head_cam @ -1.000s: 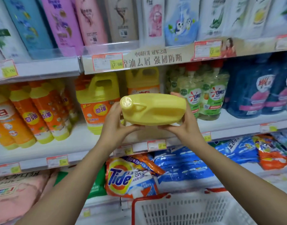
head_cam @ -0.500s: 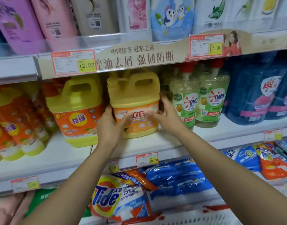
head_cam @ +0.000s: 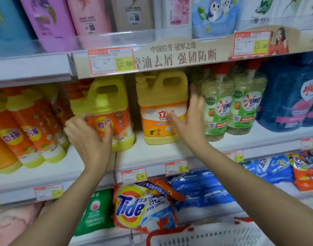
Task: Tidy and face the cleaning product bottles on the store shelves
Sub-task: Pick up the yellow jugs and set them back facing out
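1. While both jugs stand upright on the middle shelf [head_cam: 152, 155] with labels out, the hands look set for squaring up, not lifting.
2. left hand [head_cam: 91, 139]: fingers curled round the left jug [head_cam: 106, 102], low on its left side, thumb on the label. A low grip suits twisting or sliding it.
3. right hand [head_cam: 191, 125]: fingers straight and together, flat on the right side of the middle jug [head_cam: 161, 96], thumb across its label. It is slotted between that jug and the OMO bottles [head_cam: 217, 107]. Blurred; contact likely.
4. Judgement: middle jug sits farther back than left jug, so it needs pulling near to line up the fronts.
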A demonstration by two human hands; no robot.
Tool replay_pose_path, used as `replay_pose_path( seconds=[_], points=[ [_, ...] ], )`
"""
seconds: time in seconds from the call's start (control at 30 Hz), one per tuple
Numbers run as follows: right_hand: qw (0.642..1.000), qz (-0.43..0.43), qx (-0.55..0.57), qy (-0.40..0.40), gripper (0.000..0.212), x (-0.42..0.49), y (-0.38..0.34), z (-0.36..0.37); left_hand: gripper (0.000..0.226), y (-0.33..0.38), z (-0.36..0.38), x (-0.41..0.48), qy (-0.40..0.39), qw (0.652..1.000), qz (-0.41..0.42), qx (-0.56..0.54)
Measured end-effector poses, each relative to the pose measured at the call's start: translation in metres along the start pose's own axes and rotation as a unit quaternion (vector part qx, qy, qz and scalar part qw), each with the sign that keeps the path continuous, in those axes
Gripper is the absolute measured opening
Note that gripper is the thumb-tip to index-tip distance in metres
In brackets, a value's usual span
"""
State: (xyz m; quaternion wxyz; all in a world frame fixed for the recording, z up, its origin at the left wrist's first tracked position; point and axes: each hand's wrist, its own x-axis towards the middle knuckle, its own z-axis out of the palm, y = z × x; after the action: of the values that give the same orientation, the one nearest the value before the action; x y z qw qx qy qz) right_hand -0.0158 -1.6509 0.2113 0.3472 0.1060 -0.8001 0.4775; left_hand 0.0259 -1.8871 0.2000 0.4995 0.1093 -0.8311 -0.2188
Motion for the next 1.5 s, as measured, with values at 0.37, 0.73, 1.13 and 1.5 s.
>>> replay_pose_path(
  seconds=[0.37,0.73,1.13,1.5],
  points=[
    [0.983,0.082,0.078,-0.144,0.109,-0.029,-0.087,0.123,0.066,-0.080,-0.011,0.025,-0.322,0.855,-0.190,-0.359],
    [0.959,0.145,0.218,-0.106,0.072,-0.074,-0.100,0.098,0.072,-0.098,-0.064,0.018,-0.315,0.873,-0.068,-0.365],
    [0.913,0.152,0.369,-0.090,0.085,-0.109,-0.143,0.032,0.038,-0.039,-0.144,0.000,-0.301,0.814,-0.061,-0.493],
    [0.824,0.366,0.424,-0.088,0.056,-0.186,-0.126,0.023,0.080,-0.036,-0.165,-0.072,-0.307,0.874,-0.228,-0.301]
  ],
)
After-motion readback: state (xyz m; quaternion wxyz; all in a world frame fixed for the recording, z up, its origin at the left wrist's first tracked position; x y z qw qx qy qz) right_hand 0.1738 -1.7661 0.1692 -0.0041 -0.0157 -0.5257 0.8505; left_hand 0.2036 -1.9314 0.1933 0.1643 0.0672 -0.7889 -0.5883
